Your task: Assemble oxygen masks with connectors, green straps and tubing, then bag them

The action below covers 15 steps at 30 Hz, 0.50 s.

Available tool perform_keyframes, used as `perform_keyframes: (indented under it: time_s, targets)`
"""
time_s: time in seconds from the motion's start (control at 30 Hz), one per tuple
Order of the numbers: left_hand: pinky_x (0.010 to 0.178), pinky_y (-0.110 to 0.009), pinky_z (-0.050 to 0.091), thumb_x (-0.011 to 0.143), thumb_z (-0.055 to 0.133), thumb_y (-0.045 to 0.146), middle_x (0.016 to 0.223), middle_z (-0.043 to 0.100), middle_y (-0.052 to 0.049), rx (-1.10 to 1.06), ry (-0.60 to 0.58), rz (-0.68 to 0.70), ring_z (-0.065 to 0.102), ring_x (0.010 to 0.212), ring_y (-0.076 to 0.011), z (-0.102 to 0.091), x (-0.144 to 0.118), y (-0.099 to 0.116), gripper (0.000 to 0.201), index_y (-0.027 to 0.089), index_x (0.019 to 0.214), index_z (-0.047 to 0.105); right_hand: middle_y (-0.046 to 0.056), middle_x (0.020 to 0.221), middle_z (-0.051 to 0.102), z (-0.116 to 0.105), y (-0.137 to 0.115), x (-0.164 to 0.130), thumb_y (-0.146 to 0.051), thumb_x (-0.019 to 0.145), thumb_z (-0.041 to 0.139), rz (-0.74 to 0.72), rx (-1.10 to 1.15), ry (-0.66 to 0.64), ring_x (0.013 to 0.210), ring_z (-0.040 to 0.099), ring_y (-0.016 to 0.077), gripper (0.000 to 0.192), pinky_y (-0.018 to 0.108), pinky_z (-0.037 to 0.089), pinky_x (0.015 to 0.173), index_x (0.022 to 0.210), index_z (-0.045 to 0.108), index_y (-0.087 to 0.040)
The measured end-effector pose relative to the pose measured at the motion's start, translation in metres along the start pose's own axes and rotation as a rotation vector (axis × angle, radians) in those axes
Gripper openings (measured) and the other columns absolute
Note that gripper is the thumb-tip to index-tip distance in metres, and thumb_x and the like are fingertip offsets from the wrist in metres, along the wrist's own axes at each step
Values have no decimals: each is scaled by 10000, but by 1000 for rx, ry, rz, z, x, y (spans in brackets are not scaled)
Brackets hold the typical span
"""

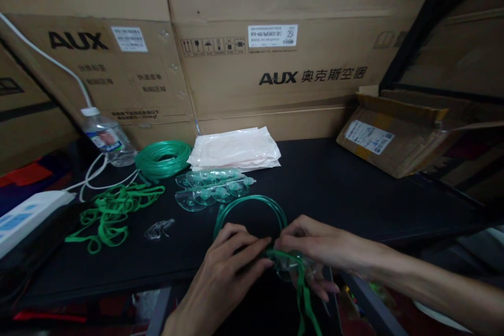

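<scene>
Near the front edge of the table, my left hand (pixel 232 268) pinches at the end of a green elastic strap (pixel 302 283). My right hand (pixel 309 244) is closed around a clear plastic face mask (pixel 284 261), with its thumb and forefinger close to the left fingertips. The strap crosses the mask and hangs down below the right hand. A coil of thin green tubing (pixel 252 200) lies just behind both hands. Fingers hide much of the mask and the exact point where strap and mask meet.
Behind the hands lie several clear masks (pixel 216 191) and white packets (pixel 236 148). To the left are a thick green tubing coil (pixel 163 157), loose green straps (pixel 112 212), metal strips (pixel 158 229), a bottle (pixel 108 139) and a power strip (pixel 31 218). An opened carton (pixel 394 131) stands right.
</scene>
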<state>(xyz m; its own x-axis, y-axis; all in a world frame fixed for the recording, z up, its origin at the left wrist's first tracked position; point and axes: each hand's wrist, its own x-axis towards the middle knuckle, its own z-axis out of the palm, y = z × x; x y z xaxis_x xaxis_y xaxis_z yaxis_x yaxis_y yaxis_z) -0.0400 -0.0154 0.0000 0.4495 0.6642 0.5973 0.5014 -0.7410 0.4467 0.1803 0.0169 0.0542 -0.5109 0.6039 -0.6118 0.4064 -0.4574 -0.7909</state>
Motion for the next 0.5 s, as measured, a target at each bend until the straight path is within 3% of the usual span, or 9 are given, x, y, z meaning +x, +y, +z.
perform_keyframes:
  time_s: [0.07,0.17,0.27,0.4,0.5]
  targets:
    - [831,-321,559,939,664,316,1009,717,-40,119,68,-93,622,960,-207,-11,-4,-1,306,243,1236,659,-73,408,538,-1,4,-2,-497,877,616,14,-16,9,252,437,73,313,141,262,270,842,526,-199]
    - [762,-388,568,910,646,488,941,704,-53,358,193,-386,656,872,-249,-25,-12,-7,332,218,1100,686,-71,384,529,-3,15,-5,-646,858,597,-5,-67,-21,266,469,91,458,143,308,287,907,516,-198]
    - [767,-459,569,795,703,597,930,692,-75,492,161,-623,674,853,-302,-27,-15,-16,495,173,1050,689,-94,409,511,-3,26,-7,-695,839,604,-97,-118,-3,309,503,93,524,144,373,314,963,499,-197]
    - [826,-413,562,853,641,463,997,695,-70,468,27,-666,693,892,-277,-20,-9,-23,357,189,1073,705,-109,489,506,-8,29,-16,-612,821,707,-217,-219,93,358,487,65,486,120,292,309,962,475,-209]
    - [748,-310,560,888,574,363,984,702,-33,397,-34,-651,702,824,-216,-18,-4,-25,270,241,1085,715,-84,605,556,-18,17,-24,-580,799,750,-275,-259,170,415,485,52,479,131,291,343,939,481,-210]
